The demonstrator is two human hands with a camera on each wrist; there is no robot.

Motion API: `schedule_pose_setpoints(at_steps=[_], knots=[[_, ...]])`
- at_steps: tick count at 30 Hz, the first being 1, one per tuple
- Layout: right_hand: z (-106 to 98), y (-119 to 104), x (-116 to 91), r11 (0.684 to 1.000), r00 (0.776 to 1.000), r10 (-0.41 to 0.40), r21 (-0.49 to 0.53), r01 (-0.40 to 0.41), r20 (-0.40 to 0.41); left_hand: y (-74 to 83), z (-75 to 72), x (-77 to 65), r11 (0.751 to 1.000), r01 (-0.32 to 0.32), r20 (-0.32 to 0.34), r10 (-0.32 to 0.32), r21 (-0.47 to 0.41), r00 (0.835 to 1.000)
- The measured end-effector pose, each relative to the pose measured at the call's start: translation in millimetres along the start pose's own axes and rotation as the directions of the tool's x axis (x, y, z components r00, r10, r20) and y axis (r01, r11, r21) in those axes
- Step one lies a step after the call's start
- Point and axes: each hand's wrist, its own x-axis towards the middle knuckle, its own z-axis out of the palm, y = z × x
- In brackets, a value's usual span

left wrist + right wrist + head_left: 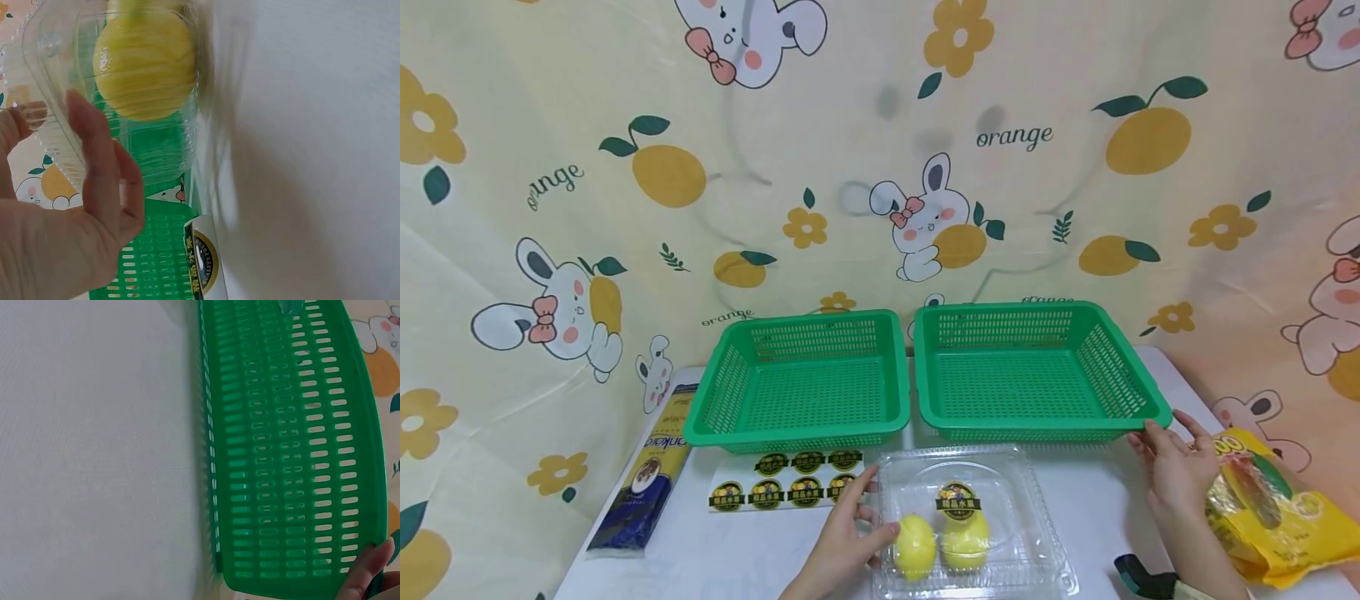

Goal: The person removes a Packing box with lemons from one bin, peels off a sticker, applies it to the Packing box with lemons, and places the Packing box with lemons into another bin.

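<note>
A clear plastic clamshell box [1022, 533] holds two yellow fruits, which look like lemons [915, 546], and has a dark-and-gold round sticker [958, 501] on its lid. My left hand [848, 533] grips the left side of this box; the left wrist view has its fingers and thumb around the box edge [69, 134]. At the near right corner of the right green basket [1037, 429], my right hand [1180, 467] pinches the rim. Only its fingertips [369, 565] show in the right wrist view.
Left of it stands another green basket [797, 437]. A sheet of round stickers [786, 483] lies before that basket. At the far left is a blue-and-gold packet [647, 475]; a yellow bag [1273, 508] lies at the right. A patterned cloth [850, 125] hangs behind.
</note>
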Motion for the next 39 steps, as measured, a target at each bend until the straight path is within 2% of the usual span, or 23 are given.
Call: schedule_pose_setpoints(at_steps=[14,27,33,39], knots=[[3.5,8.6,0.6,0.992,0.994,-0.106,0.070,0.104,0.021,-1.3,2.0,0.8,0.996,0.006,0.001,-0.006,-0.092,1.000],[7.3,10.9,1.1,0.990,0.994,-0.112,0.087,0.112,0.004,2.1,3.1,-0.8,0.991,0.026,0.035,-0.022,-0.133,0.999],[7.9,12.1,1.7,0.985,0.991,-0.133,0.114,0.132,-0.002,12.2,1.9,-0.8,0.990,0.009,0.053,-0.002,-0.139,0.999],[6.9,13.4,1.3,0.985,0.991,-0.133,0.110,0.132,0.006,38.0,-0.1,2.6,0.991,-0.010,0.084,0.022,-0.132,0.996]])
